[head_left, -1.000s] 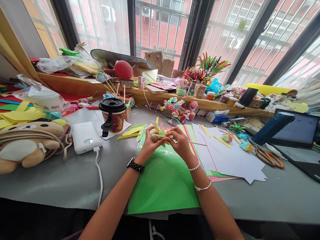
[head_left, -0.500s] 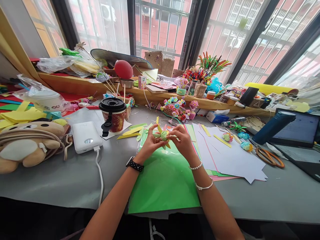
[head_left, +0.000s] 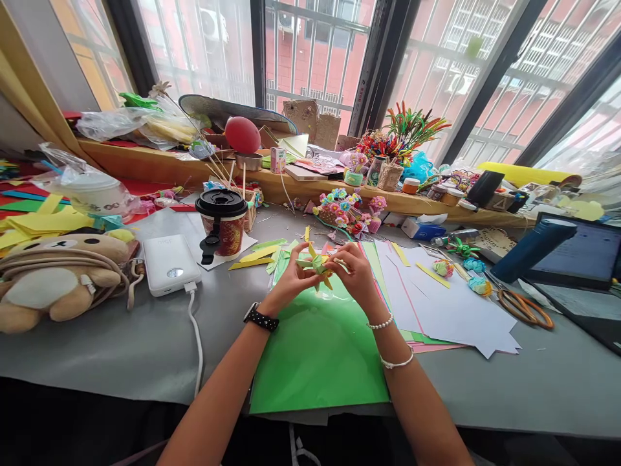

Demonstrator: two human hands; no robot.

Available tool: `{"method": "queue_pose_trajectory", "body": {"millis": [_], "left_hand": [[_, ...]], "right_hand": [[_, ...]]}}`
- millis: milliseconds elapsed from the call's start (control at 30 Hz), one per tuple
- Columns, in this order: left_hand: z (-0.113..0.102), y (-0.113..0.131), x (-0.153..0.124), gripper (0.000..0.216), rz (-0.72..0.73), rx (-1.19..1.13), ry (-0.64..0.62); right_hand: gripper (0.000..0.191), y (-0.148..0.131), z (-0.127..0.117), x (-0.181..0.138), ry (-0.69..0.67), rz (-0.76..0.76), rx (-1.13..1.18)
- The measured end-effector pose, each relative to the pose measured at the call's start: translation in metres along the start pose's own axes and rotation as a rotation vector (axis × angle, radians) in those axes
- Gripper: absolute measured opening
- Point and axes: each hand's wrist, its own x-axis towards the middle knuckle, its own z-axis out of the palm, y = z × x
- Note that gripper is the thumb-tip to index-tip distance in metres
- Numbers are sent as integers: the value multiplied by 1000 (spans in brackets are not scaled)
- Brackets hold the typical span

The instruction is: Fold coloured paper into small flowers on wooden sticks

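A small folded paper piece [head_left: 318,266] of yellow and green strips is held between both hands above a bright green sheet [head_left: 317,353] on the grey table. My left hand [head_left: 290,279] pinches its left side, fingers closed on it. My right hand [head_left: 356,275] pinches its right side, where a thin strip sticks out. Loose yellow and green paper strips [head_left: 255,254] lie just left of the hands.
A lidded coffee cup [head_left: 222,222], a white power bank [head_left: 169,264] with cable and a plush bear bag [head_left: 53,275] stand to the left. White and coloured sheets [head_left: 451,310], scissors [head_left: 524,307] and a laptop [head_left: 577,255] lie to the right. Small paper flowers [head_left: 342,210] crowd the sill.
The hands have turned the folded piece a little and lifted it slightly; its points now fan out more between the fingers. The view has drifted a bit.
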Motion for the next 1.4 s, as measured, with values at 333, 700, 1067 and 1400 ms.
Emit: {"method": "queue_pose_trajectory", "body": {"millis": [333,700,1067,1400], "left_hand": [[-5,7,-2,82,87,-13,-78],[-10,4,0,57,212,328,0],[-15,4,1,36,273,486,56],[-15,2,2,43,107,235,-62]], "right_hand": [[54,2,-18,2,-304,53,-16],[42,9,-11,1,-261,22,-63],[41,10,-5,-1,-266,39,-64],[39,11,-4,-1,-284,84,51]]}}
